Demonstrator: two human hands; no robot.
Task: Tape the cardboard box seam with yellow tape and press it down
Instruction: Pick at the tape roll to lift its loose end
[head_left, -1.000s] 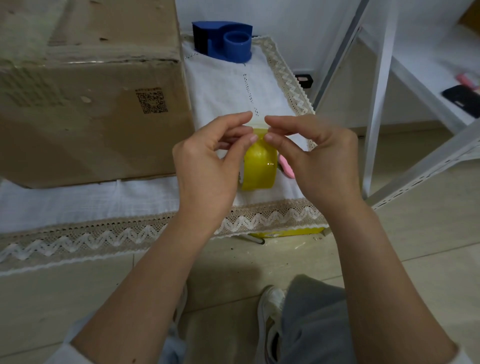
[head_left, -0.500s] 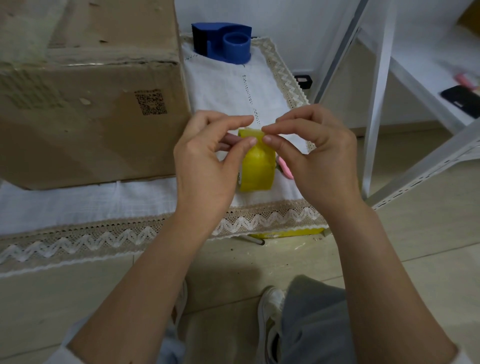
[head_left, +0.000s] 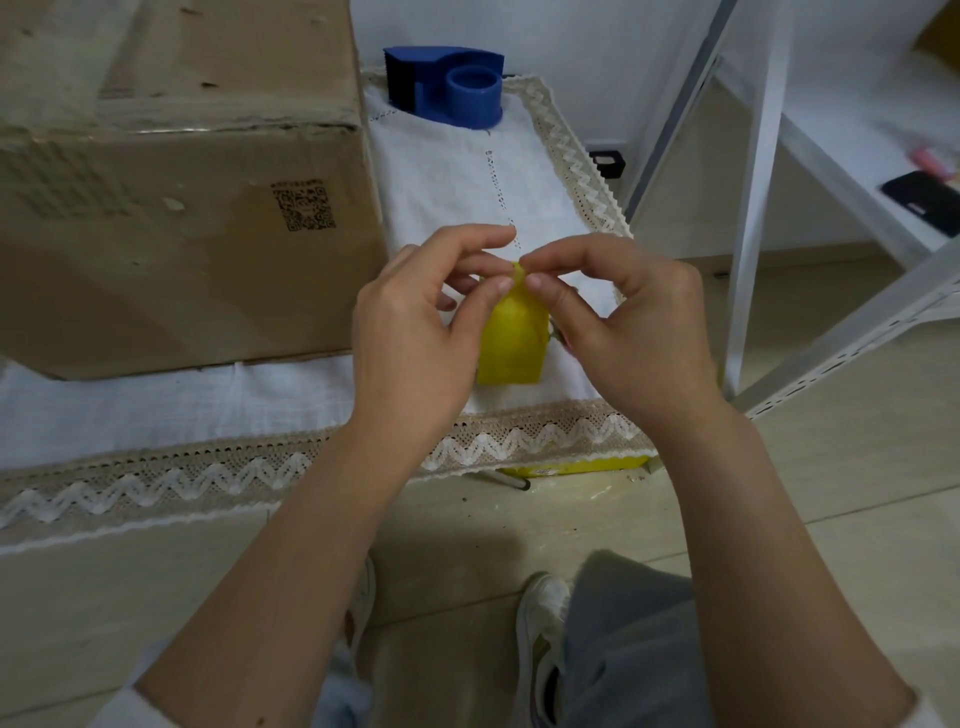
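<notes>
Yellow tape roll (head_left: 513, 343) upright on edge, right of closed brown cardboard box (head_left: 176, 208)

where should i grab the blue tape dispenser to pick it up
Take the blue tape dispenser by its two flat side walls, hand coming from above. It stands upright on the white cloth with open space around it; keep clear of the toothed left end.

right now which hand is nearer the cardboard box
Left. The left hand is just right of the cardboard box, pinching the yellow tape roll; the right hand pinches it from the far side.
</notes>
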